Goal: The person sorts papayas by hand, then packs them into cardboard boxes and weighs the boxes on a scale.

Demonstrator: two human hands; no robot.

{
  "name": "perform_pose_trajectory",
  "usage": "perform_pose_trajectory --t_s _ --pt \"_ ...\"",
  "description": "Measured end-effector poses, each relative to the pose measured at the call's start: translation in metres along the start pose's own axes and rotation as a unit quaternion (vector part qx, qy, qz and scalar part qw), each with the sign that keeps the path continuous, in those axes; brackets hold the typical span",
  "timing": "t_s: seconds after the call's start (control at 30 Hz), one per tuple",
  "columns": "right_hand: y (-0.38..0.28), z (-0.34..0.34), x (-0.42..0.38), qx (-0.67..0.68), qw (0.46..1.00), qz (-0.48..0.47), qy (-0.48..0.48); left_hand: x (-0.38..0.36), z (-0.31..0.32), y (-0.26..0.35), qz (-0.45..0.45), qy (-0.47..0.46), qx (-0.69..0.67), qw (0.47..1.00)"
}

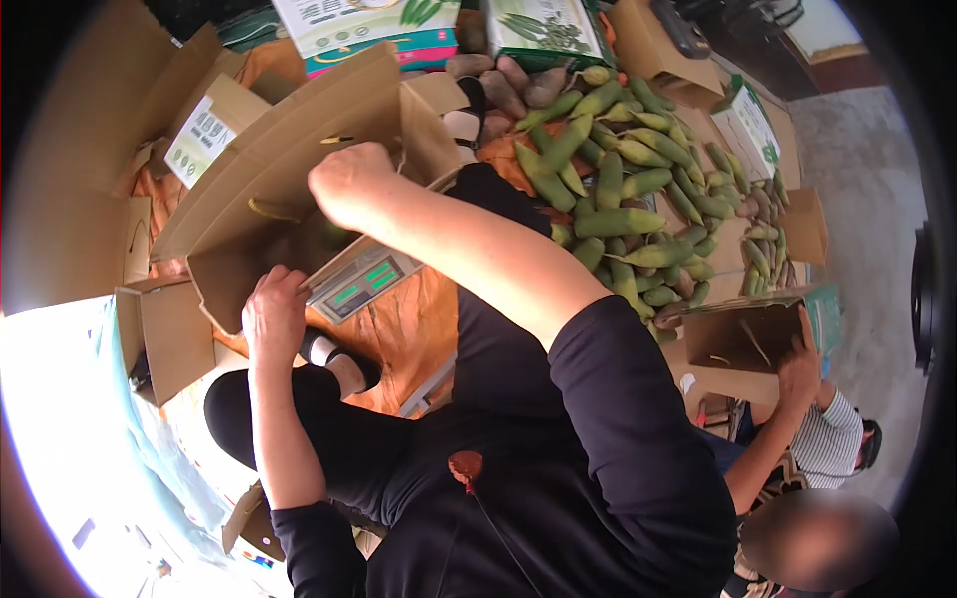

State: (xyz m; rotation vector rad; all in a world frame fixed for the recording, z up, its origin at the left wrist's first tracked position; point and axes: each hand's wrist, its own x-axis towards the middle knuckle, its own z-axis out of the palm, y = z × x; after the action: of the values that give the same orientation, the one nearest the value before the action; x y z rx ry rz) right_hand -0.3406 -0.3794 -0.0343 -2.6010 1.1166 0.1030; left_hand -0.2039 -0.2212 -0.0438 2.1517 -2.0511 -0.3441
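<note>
An open cardboard box (224, 239) stands in front of me, with a cord handle (271, 211) on its inner wall. My left hand (274, 317) is closed on the box's near left edge, fingertips over the rim. Above the box opening is my right hand (351, 186), fingers curled in and turned away, so what they hold, if anything, is hidden. Something dark green (337, 235) shows in the shadow inside the box, partly behind my right hand. Against the box's near side, a scale (361, 284) shows lit green displays.
A large pile of green radishes (638, 199) lies to the right, with sweet potatoes (503, 88) behind it. Printed cartons (548, 30) stand at the back. At right, another person's hand (799, 369) grips an open box (733, 339). Orange sheeting (414, 324) covers the floor.
</note>
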Motion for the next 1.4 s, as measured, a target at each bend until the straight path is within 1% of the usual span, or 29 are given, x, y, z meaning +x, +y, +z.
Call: perform_pose_trajectory --t_s 0.03,0.1,0.13,0.17,0.23,0.3,0.37,0.43,0.5,0.57,0.6,0.67,0.7,0.73,0.77,0.8,0.83,0.9,0.93,0.97,1.03,1.07,1.13,1.17,1.23,1.27,1.33,1.37,1.4 --pt "-0.006 -0.016 -0.011 0.013 1.0 -0.023 0.009 0.0 -0.001 0.001 -0.001 -0.004 0.003 1.0" --pt "-0.003 -0.035 -0.032 0.103 0.991 -0.062 0.061 0.0 -0.001 0.002 -0.002 0.001 -0.005 1.0" --pt "0.004 -0.041 -0.044 0.142 0.98 -0.076 0.114 0.0 -0.001 0.002 0.0 0.001 -0.007 1.0" --pt "0.012 -0.05 -0.058 0.14 0.981 -0.068 0.115 0.0 -0.001 0.003 0.001 0.0 -0.008 1.0" --pt "0.033 -0.069 -0.093 0.254 0.934 -0.054 0.245 0.001 -0.001 0.005 0.0 -0.006 -0.009 1.0" --pt "0.059 -0.069 -0.122 0.27 0.9 -0.034 0.34 0.002 -0.004 0.004 -0.004 -0.006 -0.007 1.0" --pt "0.081 -0.056 -0.153 0.338 0.877 0.055 0.337 0.002 -0.006 0.005 -0.003 -0.024 -0.01 1.0" --pt "0.108 -0.021 -0.179 0.359 0.866 0.116 0.33 0.002 -0.006 0.005 0.002 -0.019 -0.011 1.0" --pt "0.128 0.007 -0.204 0.327 0.872 0.178 0.317 0.002 -0.005 0.004 0.0 -0.025 -0.012 1.0" --pt "0.152 0.04 -0.226 0.316 0.866 0.265 0.284 0.003 -0.006 0.008 0.001 -0.021 -0.01 1.0" --pt "0.162 0.051 -0.234 0.317 0.865 0.265 0.284 0.002 -0.006 0.007 -0.007 -0.026 -0.015 1.0" --pt "0.181 0.071 -0.248 0.357 0.826 0.346 0.267 0.003 -0.008 0.01 -0.016 -0.03 -0.021 0.999" --pt "0.198 0.09 -0.253 0.358 0.825 0.346 0.266 0.003 -0.008 0.011 -0.016 -0.031 -0.02 0.999" --pt "0.219 0.112 -0.256 0.384 0.802 0.364 0.276 0.003 -0.008 0.012 -0.014 -0.024 -0.022 0.999" --pt "0.232 0.122 -0.255 0.41 0.777 0.382 0.285 0.003 -0.008 0.012 -0.012 -0.018 -0.024 0.999" --pt "0.233 0.113 -0.253 0.469 0.726 0.429 0.262 0.004 -0.007 0.011 -0.01 -0.021 -0.022 0.999" --pt "0.238 0.117 -0.253 0.471 0.722 0.434 0.261 0.004 -0.005 0.009 -0.014 -0.015 -0.025 0.999" --pt "0.251 0.136 -0.257 0.478 0.686 0.481 0.263 0.003 -0.003 0.011 -0.015 -0.019 -0.027 0.999" --pt "0.271 0.168 -0.266 0.434 0.726 0.466 0.261 0.004 -0.005 0.013 -0.025 -0.026 -0.03 0.999" --pt "0.271 0.172 -0.274 0.434 0.724 0.469 0.259 0.005 -0.005 0.014 -0.036 -0.03 -0.033 0.998" --pt "0.267 0.179 -0.286 0.199 0.812 0.496 0.234 0.005 -0.003 0.012 -0.031 -0.027 -0.026 0.999" --pt "0.267 0.18 -0.291 0.201 0.812 0.496 0.231 0.005 -0.003 0.01 -0.031 -0.026 -0.03 0.999" --pt "0.271 0.182 -0.301 0.151 0.798 0.547 0.203 0.006 -0.003 0.011 -0.031 -0.028 -0.034 0.999" --pt "0.275 0.182 -0.306 0.15 0.798 0.547 0.201 0.006 -0.004 0.012 -0.036 -0.028 -0.033 0.998" --pt "0.284 0.179 -0.314 0.032 0.828 0.537 0.155 0.007 -0.004 0.012 -0.043 -0.029 -0.031 0.998" --pt "0.291 0.176 -0.314 0.032 0.83 0.534 0.156 0.007 -0.003 0.011 -0.044 -0.032 -0.027 0.998" --pt "0.305 0.169 -0.313 -0.085 0.821 0.557 0.091 0.006 -0.003 0.01 -0.05 -0.031 -0.023 0.998" --pt "0.313 0.164 -0.315 -0.085 0.823 0.553 0.093 0.006 -0.003 0.011 -0.05 -0.028 -0.027 0.998" --pt "0.32 0.158 -0.316 -0.136 0.828 0.536 0.097 0.007 -0.002 0.011 -0.05 -0.025 -0.031 0.998"
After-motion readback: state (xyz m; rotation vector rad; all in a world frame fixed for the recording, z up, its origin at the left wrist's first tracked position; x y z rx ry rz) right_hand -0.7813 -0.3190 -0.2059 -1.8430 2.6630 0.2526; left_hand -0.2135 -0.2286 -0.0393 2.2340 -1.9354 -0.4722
